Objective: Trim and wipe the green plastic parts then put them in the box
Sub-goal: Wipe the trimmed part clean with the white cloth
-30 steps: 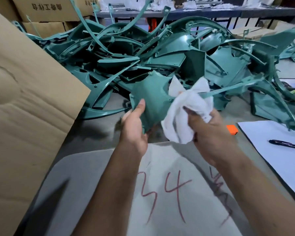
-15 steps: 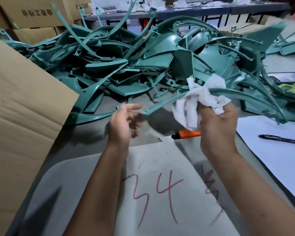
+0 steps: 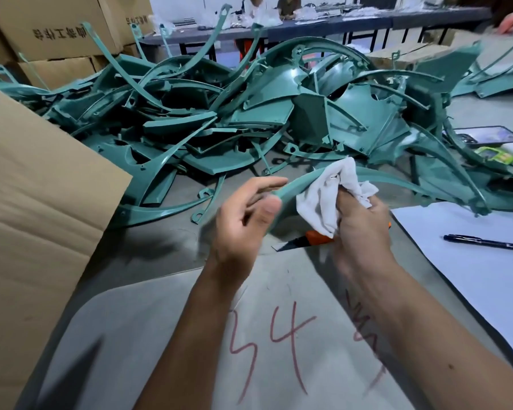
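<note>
A long curved green plastic part (image 3: 397,180) arcs across in front of me. My left hand (image 3: 246,223) pinches its near end between thumb and fingers. My right hand (image 3: 360,229) grips a crumpled white cloth (image 3: 329,196) wrapped around the part just right of the left hand. Behind them a big pile of green plastic parts (image 3: 219,113) covers the table. The open flap of a cardboard box (image 3: 36,202) fills the left side.
An orange-handled knife (image 3: 308,239) lies on the table under my right hand. A white sheet (image 3: 471,270) with a black pen (image 3: 486,242) lies at right. A grey board (image 3: 190,335) marked 34 in red is nearest me. Stacked cartons (image 3: 57,31) stand at back left.
The broad green piece that I held a second ago has turned, so its long curved strip now faces me. My left hand shifted to its end, and the cloth moved left along it.
</note>
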Demonstrator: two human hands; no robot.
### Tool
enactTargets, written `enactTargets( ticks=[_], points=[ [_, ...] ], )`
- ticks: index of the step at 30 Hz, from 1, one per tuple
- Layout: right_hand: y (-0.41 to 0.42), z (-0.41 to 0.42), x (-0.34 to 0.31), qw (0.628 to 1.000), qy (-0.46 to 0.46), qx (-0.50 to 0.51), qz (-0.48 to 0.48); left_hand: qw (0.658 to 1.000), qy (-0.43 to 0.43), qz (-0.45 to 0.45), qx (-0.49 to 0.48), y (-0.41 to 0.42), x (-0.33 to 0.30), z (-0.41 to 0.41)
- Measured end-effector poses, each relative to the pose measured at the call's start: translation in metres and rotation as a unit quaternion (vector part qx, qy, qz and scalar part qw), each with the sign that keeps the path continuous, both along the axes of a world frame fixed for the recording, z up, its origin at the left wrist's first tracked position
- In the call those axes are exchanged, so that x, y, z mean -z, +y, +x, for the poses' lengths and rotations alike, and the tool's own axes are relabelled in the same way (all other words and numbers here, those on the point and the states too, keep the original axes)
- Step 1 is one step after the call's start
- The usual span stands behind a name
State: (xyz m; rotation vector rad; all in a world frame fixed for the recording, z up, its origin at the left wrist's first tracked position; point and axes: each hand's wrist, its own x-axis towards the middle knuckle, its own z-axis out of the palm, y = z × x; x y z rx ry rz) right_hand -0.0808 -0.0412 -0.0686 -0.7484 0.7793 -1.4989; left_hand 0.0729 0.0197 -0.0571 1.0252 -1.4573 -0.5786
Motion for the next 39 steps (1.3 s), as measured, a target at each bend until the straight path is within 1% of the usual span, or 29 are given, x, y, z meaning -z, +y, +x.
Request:
enactTargets(
  ticks=[1,3,4,5,8,11,12,15,17,20,22,23,24,25,26,27,28,29,30,31,33,34,36,38,39],
  points=[
    [-0.001,-0.001,0.000,1.000,-0.017,-0.012,0.018,0.999,-0.041,-0.009,-0.033,-0.001,0.003,-0.002],
    [-0.003,-0.004,0.001,0.999,-0.016,-0.024,0.042,0.988,-0.104,-0.032,-0.112,-0.005,0.009,-0.005],
    [-0.004,-0.004,0.003,0.999,-0.014,-0.028,0.045,0.981,-0.129,-0.044,-0.135,-0.006,0.010,-0.006],
    [-0.005,-0.004,0.003,0.998,-0.025,-0.036,0.046,0.979,-0.141,-0.053,-0.137,-0.007,0.011,-0.005],
    [-0.001,-0.002,0.002,0.994,-0.080,-0.068,0.039,0.979,-0.152,-0.069,-0.119,-0.007,0.005,0.000],
    [-0.007,-0.010,-0.006,0.983,-0.155,-0.060,0.082,0.978,-0.154,-0.079,-0.117,-0.006,0.003,0.004],
    [-0.013,-0.018,-0.010,0.981,-0.163,-0.039,0.097,0.979,-0.151,-0.074,-0.117,-0.006,0.004,0.006],
    [-0.026,-0.039,-0.020,0.983,-0.130,0.010,0.132,0.979,-0.146,-0.073,-0.122,-0.003,0.006,0.010],
    [-0.027,-0.046,-0.023,0.974,-0.170,0.008,0.152,0.977,-0.152,-0.086,-0.122,0.000,0.005,0.008],
    [-0.024,-0.045,-0.028,0.960,-0.235,0.010,0.154,0.973,-0.154,-0.110,-0.131,0.002,0.004,0.005],
    [-0.022,-0.040,-0.026,0.958,-0.245,0.013,0.146,0.968,-0.145,-0.130,-0.160,0.003,0.005,0.004],
    [-0.021,-0.037,-0.023,0.968,-0.211,0.024,0.136,0.964,-0.135,-0.135,-0.183,0.004,0.005,0.003],
    [-0.018,-0.034,-0.018,0.982,-0.139,0.052,0.120,0.961,-0.118,-0.136,-0.210,0.004,0.005,0.001],
    [-0.016,-0.032,-0.014,0.990,-0.032,0.093,0.102,0.960,-0.083,-0.133,-0.234,0.005,0.005,-0.003],
    [-0.014,-0.029,-0.011,0.986,0.070,0.134,0.077,0.962,-0.018,-0.127,-0.243,0.005,0.004,-0.008],
    [-0.013,-0.027,-0.010,0.976,0.135,0.161,0.047,0.962,0.068,-0.116,-0.238,0.005,0.001,-0.014],
    [-0.011,-0.025,-0.011,0.973,0.161,0.167,0.018,0.958,0.152,-0.104,-0.220,0.005,-0.001,-0.017],
    [-0.010,-0.024,-0.012,0.973,0.168,0.159,-0.002,0.952,0.213,-0.088,-0.200,0.005,-0.003,-0.018],
    [-0.009,-0.024,-0.012,0.974,0.174,0.141,-0.020,0.949,0.246,-0.072,-0.185,0.004,-0.004,-0.017],
    [-0.007,-0.022,-0.013,0.976,0.185,0.110,-0.044,0.948,0.260,-0.053,-0.175,0.003,-0.004,-0.016],
    [0.000,-0.017,-0.015,0.973,0.200,0.051,-0.102,0.952,0.254,-0.020,-0.169,0.003,-0.003,-0.016],
    [0.003,-0.015,-0.015,0.969,0.210,0.033,-0.122,0.958,0.228,-0.011,-0.176,0.002,-0.001,-0.018],
    [0.007,-0.012,-0.014,0.952,0.259,0.002,-0.163,0.969,0.142,-0.011,-0.204,0.003,0.002,-0.023],
    [0.006,-0.012,-0.009,0.912,0.356,-0.023,-0.205,0.975,0.071,-0.017,-0.211,0.003,0.004,-0.025],
    [0.005,-0.012,-0.008,0.884,0.408,-0.008,-0.226,0.977,0.062,-0.015,-0.202,0.003,0.006,-0.024]
  ],
)
